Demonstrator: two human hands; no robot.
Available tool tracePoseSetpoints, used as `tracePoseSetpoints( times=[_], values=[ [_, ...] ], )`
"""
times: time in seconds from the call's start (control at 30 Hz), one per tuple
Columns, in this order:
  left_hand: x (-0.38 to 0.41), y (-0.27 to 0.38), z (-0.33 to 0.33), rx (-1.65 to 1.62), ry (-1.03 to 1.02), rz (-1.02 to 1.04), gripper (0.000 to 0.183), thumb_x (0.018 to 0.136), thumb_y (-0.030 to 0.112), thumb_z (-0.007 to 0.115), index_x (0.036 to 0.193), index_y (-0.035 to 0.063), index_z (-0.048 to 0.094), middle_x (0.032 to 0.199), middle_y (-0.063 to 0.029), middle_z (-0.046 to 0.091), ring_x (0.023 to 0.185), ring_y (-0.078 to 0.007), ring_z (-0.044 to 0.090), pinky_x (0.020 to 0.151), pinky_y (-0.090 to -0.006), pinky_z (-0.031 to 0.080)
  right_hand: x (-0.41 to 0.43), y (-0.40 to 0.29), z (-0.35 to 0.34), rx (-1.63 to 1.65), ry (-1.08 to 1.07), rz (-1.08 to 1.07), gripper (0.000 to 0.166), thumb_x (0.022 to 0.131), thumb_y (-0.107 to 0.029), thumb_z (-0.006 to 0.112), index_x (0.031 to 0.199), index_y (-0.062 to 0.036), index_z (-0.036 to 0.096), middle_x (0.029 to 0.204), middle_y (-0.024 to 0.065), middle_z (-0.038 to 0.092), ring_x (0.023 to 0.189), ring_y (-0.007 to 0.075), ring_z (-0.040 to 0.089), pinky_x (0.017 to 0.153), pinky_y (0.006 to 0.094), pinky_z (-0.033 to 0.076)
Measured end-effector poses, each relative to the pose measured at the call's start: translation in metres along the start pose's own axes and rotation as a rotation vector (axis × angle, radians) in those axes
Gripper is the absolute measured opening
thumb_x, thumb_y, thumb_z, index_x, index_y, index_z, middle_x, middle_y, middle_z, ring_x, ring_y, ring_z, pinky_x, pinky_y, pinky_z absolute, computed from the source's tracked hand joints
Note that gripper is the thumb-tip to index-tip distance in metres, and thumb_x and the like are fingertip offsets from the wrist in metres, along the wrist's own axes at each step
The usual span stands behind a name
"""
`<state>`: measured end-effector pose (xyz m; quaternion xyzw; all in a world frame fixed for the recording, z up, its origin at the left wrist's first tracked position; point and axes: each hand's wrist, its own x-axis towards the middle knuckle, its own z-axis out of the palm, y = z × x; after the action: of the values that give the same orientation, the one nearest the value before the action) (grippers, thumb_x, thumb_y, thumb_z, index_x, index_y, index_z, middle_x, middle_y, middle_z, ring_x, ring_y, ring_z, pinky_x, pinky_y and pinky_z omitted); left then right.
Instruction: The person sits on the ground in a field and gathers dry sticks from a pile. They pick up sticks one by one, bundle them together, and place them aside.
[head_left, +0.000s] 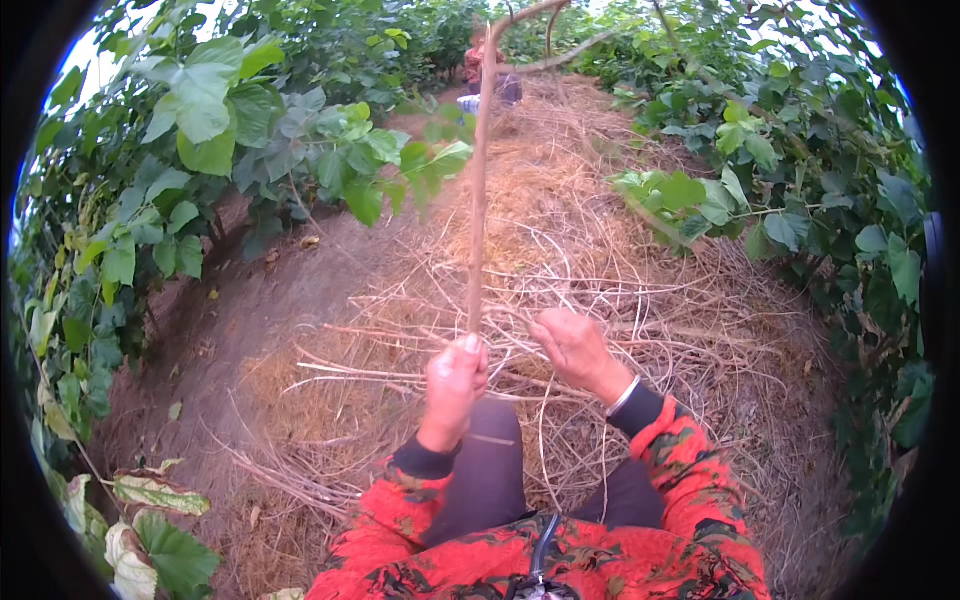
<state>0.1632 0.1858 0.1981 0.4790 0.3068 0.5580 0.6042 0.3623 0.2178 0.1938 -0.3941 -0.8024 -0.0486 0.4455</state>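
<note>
My left hand (456, 381) is closed around the lower end of a long brown branch (480, 180). The branch stands nearly upright in front of me, and its top bends and forks to the right. Just right of its base, my right hand (576, 351) is curled with the thumb pressed on the fingers. A thin brownish strip (507, 310), perhaps bark, runs from that fist towards the branch; its exact join is blurred. Beneath both hands lie loose pale stripped twigs (360, 371) and thin stems, partly across my dark trousers (495, 457).
Leafy bushes (202, 105) line the left side, and more foliage (810, 187) hangs in on the right. Bare soil (285, 270) slopes at left. Dry straw and fibres (525, 195) cover the middle path. Farther up, a person (474, 64) sits partly hidden behind the branch.
</note>
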Motion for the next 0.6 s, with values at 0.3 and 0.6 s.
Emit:
tracePoseSetpoints(
  times=[0.3, 0.6],
  values=[
    [0.015, -0.019, 0.016, 0.055, -0.049, 0.01, 0.037, 0.099, 0.034, 0.048, 0.102, 0.0, 0.062, 0.083, -0.0012, 0.06, 0.071, -0.0081, 0.055, 0.064, -0.0241, 0.046, -0.041, -0.054, 0.041, 0.652, -0.079, 0.51, 0.031, 0.101, -0.025, 0.043, 0.111, -0.0005, 0.059, 0.083, 0.0039, 0.06, 0.072, 0.0091, 0.055, 0.064, 0.0236, 0.046],
    [0.004, -0.026, -0.01, 0.017, -0.321, -0.226, 0.033, 0.099, 0.029, 0.047, 0.095, -0.0009, 0.059, 0.072, -0.0027, 0.057, 0.066, -0.013, 0.058, 0.064, -0.0285, 0.051, -0.031, -0.044, -0.054, 0.156, -0.47, 0.294, 0.023, 0.091, -0.027, 0.056, 0.1, -0.0077, 0.064, 0.091, 0.0136, 0.065, 0.084, 0.0316, 0.064, 0.073, 0.0393, 0.051]
  ],
)
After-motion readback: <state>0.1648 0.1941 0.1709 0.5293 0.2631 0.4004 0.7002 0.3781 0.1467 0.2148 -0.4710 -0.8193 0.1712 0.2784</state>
